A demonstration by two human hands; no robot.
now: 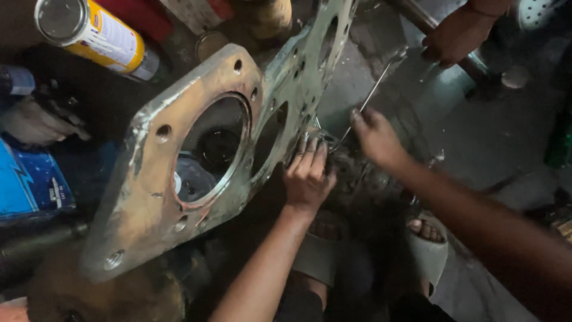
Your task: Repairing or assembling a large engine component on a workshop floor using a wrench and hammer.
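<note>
Closest to the lens, a worn metal plate [179, 173] with large round bores and bolt holes stands tilted on edge, leaning so its face is open to view. Left hand [308, 176] lies flat, fingers together, pressed on a dark greasy part [351, 170] on the floor just beside the plate's lower edge — steadying it, it seems. Right hand [375, 138] pinches a thin rod [369, 98], tip down at that part. Another person's hand [456, 36] grips a bar at the top right corner. Spray can [95, 33] lies top left.
</note>
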